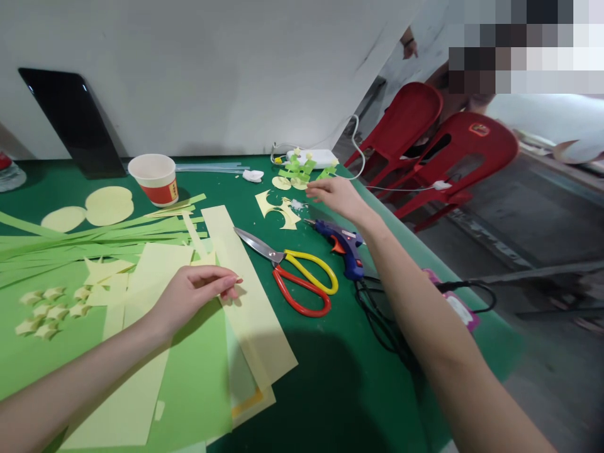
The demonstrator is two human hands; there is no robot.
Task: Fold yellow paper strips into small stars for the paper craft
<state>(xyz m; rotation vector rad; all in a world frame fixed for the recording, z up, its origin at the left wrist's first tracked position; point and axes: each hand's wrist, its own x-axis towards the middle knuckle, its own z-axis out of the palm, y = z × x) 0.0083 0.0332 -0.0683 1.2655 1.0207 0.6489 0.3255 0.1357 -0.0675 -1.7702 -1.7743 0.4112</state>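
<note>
Over the pale yellow paper strips (pixel 264 340), my left hand (pixel 202 289) is closed in a pinch. Anything between its fingertips is too small to make out. My right hand (pixel 337 196) reaches to the back right, its fingers stretched forward and slightly apart, with nothing visible in them. Just beyond its fingertips are small pale yellow paper discs (pixel 282 183) and cut green paper pieces (pixel 297 168). Scissors (pixel 278 257) with one red and one yellow handle lie between my hands. Below my right hand rests a blue glue gun (pixel 346 248) with an orange trigger.
Folded paper stars (pixel 56 311) lie on green sheets (pixel 198 390) at left, near long green strips (pixel 117 236). A paper cup (pixel 153 179) and a dark tablet (pixel 75 119) stand behind. Paper offcuts (pixel 276 211), black cable (pixel 377 321), red chairs (pixel 476 148). Another person's hand (pixel 410 48) shows at back.
</note>
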